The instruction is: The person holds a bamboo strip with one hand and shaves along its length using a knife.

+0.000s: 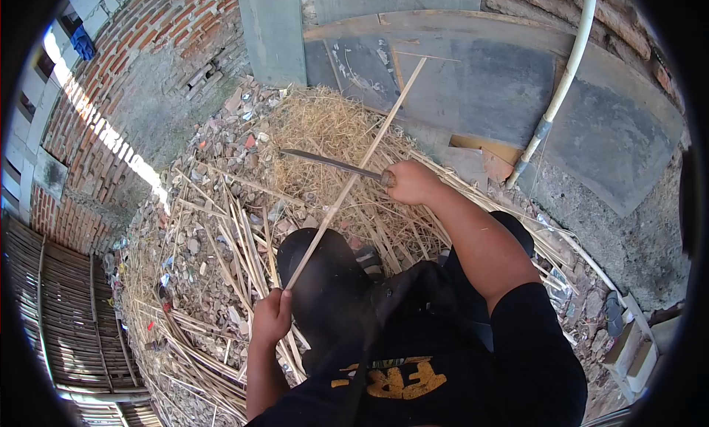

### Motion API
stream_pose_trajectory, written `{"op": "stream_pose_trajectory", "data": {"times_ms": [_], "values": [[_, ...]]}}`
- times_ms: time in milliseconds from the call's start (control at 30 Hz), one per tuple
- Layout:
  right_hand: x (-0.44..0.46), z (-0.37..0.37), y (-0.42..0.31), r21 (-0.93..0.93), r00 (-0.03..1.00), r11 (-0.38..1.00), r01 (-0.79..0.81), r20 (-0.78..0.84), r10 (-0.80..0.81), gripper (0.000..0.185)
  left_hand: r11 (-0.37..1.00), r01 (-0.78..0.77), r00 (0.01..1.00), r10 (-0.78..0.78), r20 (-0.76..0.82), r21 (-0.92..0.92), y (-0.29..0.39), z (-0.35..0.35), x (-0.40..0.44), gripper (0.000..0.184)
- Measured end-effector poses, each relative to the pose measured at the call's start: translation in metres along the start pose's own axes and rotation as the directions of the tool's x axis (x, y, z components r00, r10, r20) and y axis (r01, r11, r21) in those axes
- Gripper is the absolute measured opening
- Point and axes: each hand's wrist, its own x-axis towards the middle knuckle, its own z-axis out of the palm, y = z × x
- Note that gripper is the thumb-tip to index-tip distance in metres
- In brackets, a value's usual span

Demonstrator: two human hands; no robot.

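Note:
My left hand [272, 316] is closed around the lower end of a long, pale bamboo strip [341, 197]. The strip slants up and away to the right, passing over my left knee. My right hand [410, 182] grips the handle of a machete [325, 160], whose dark blade points left. The blade crosses the strip near its middle; whether the edge touches it I cannot tell. Beneath both lies a heap of thin straw-coloured shavings [316, 124].
Loose bamboo strips [235, 231] lie on rubble to my left, with more strips [196, 357] nearer. Grey boards [473, 80] lean on the wall ahead, beside a pale pipe [565, 94]. A brick wall [162, 39] and a bamboo slat panel [70, 316] stand left.

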Motion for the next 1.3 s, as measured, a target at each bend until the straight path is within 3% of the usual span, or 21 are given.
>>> {"op": "stream_pose_trajectory", "data": {"times_ms": [200,300,333,533,633,733,833,967,1167,1267,1300], "values": [[-0.034,-0.002,-0.048,-0.187,0.966,0.958,0.220,0.180,-0.186,0.021,0.999,-0.029,0.999,0.029,0.015,-0.025,0.001,0.003,0.004,0.047],[-0.008,0.006,-0.020,0.050,0.955,0.992,0.119,0.267,-0.129,0.020,0.999,-0.023,0.999,0.022,-0.028,-0.042,-0.007,0.015,0.000,0.048],[-0.003,0.001,-0.018,0.044,0.957,0.998,0.048,0.284,-0.058,0.020,0.998,-0.026,0.998,0.023,-0.055,-0.051,-0.007,0.019,0.002,0.048],[-0.016,0.008,-0.030,0.051,0.985,0.992,0.119,0.119,-0.124,0.019,0.998,-0.061,0.997,0.062,-0.053,0.018,-0.005,0.009,-0.003,0.047],[-0.032,0.000,-0.045,-0.153,0.975,0.972,0.180,0.155,-0.157,0.027,0.995,-0.100,0.994,0.101,-0.037,0.026,0.005,0.004,-0.006,0.046],[-0.034,-0.001,-0.045,-0.164,0.962,0.961,0.223,0.196,-0.190,0.024,0.996,-0.085,0.996,0.085,0.012,0.009,0.008,0.001,-0.007,0.046],[-0.005,0.007,-0.020,-0.020,0.967,0.997,0.071,0.245,-0.064,0.023,1.000,-0.015,0.999,0.016,0.037,-0.022,0.006,0.010,-0.005,0.047],[-0.011,0.010,-0.026,0.011,0.988,0.996,0.088,0.125,-0.088,0.022,0.999,-0.032,0.999,0.032,0.015,0.015,-0.004,0.011,-0.006,0.049],[-0.035,0.005,-0.052,-0.214,0.969,0.953,0.214,0.169,-0.179,0.022,0.997,-0.067,0.998,0.066,0.025,0.042,0.005,0.006,-0.003,0.048],[-0.017,0.004,-0.030,-0.002,0.987,0.999,0.035,0.159,-0.034,0.020,0.997,-0.062,0.998,0.061,0.018,0.053,0.000,0.013,-0.001,0.045],[-0.016,0.006,-0.025,-0.042,0.983,0.999,0.031,0.181,-0.023,0.021,0.997,-0.049,0.999,0.049,0.001,0.064,0.003,0.014,-0.002,0.044]]}}
